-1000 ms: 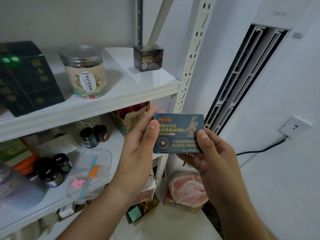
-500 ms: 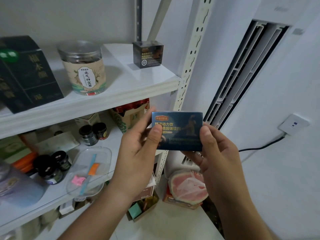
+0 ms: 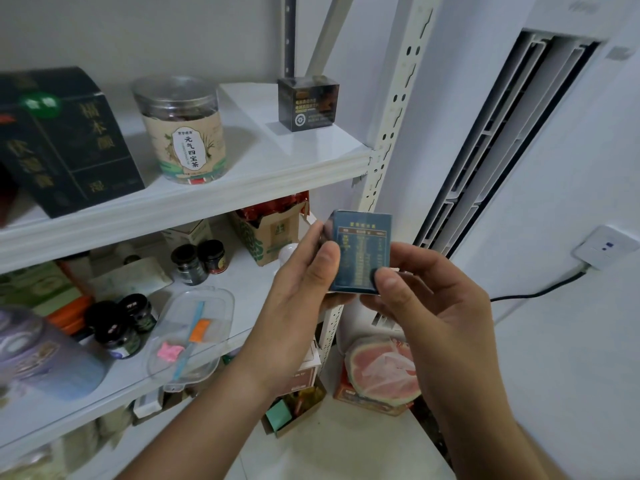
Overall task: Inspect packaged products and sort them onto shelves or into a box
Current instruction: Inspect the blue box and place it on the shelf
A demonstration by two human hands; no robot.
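A small dark blue box with a printed table on its facing side is held upright in front of the shelf post. My left hand pinches its left edge with thumb on the front and fingers behind. My right hand pinches its lower right corner, thumb on the front. A similar dark box stands at the right end of the upper shelf. An open cardboard box with small items sits on the floor below.
The upper shelf also holds a tea jar and a big black carton. The middle shelf carries dark jars, a clear tray and a carton. A white air unit stands at right.
The blue box has been turned from wide with its front label showing to upright with the printed table side showing. My hands shifted their grip on it.
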